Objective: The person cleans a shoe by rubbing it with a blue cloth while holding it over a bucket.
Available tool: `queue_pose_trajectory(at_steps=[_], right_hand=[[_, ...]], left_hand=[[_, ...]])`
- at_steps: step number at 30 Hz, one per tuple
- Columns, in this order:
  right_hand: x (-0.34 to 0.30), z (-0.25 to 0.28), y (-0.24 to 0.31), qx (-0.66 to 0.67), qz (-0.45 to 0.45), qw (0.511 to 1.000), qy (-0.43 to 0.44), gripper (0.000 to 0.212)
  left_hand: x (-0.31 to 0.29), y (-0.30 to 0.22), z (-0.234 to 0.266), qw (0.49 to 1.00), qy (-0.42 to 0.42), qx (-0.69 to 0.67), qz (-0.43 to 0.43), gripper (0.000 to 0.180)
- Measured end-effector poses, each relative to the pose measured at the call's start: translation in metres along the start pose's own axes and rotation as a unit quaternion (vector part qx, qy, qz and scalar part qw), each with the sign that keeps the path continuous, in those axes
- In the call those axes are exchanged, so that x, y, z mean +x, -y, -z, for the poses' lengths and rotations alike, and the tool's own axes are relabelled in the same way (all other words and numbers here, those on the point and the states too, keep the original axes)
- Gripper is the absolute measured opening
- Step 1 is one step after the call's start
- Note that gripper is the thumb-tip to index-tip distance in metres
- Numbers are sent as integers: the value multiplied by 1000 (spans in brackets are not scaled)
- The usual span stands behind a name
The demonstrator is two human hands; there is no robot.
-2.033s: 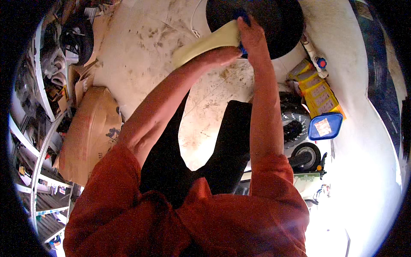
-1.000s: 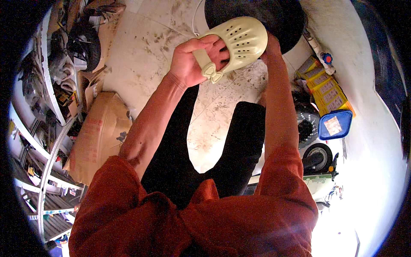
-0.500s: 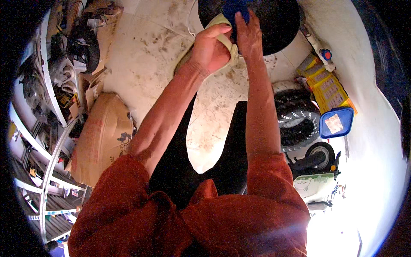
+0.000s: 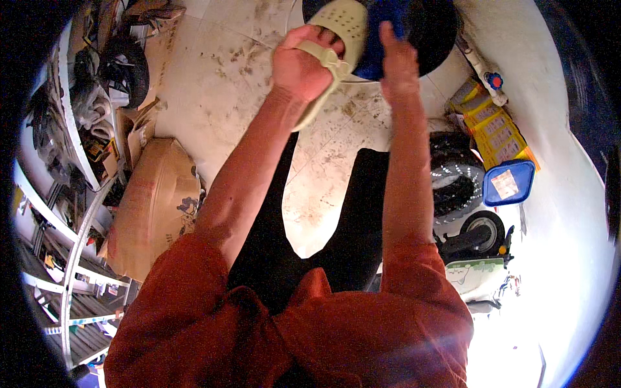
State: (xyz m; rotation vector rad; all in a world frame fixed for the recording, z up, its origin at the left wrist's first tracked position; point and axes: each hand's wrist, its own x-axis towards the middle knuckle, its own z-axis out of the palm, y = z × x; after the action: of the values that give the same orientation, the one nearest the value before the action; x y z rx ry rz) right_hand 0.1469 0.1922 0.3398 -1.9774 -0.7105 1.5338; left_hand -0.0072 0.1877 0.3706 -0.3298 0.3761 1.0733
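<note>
My left hand [image 4: 299,68] holds a pale yellow clog [image 4: 343,22] with small holes in its toe. The fingers reach inside the shoe, under the strap. Just right of the clog, my right hand [image 4: 401,64] grips a dark blue thing [image 4: 373,55]; motion smears it, and I cannot make out whether it is a brush or a cloth. The clog and the blue thing are side by side, seeming to touch. Both hands are over the near rim of a large round black tub [image 4: 435,39] at the top of the view.
At the left stand a cardboard box [image 4: 158,207] and metal shelving [image 4: 81,252] full of odds and ends. On the right are tyres [image 4: 453,184], a small wheel [image 4: 485,233], yellow packets [image 4: 498,132], a blue-lidded container [image 4: 509,183] and a pipe with a valve [image 4: 495,81]. Dirt marks the pale floor [image 4: 226,64].
The clog has turned so that its holed top shows, and my left hand has shifted slightly left. My right hand with the blue thing has moved right and a little nearer.
</note>
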Motion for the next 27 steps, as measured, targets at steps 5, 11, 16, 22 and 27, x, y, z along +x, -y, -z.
queue_pose_trajectory(at_steps=[5,11,16,22,27], right_hand=[[64,4,-69,-525,371,759,-105,39],[84,28,-65,-608,313,729,-26,29],[59,39,-89,-565,356,739,-88,34],[50,29,-83,-552,325,757,-126,40],[49,28,-74,-558,265,781,-96,42]], left_hand=[[-3,22,-12,993,-112,15,-26,30],[-71,0,15,989,113,-58,80,41],[-106,35,40,955,-282,82,48,69],[-121,57,93,923,-314,143,168,87],[-120,34,65,975,-30,-191,113,72]])
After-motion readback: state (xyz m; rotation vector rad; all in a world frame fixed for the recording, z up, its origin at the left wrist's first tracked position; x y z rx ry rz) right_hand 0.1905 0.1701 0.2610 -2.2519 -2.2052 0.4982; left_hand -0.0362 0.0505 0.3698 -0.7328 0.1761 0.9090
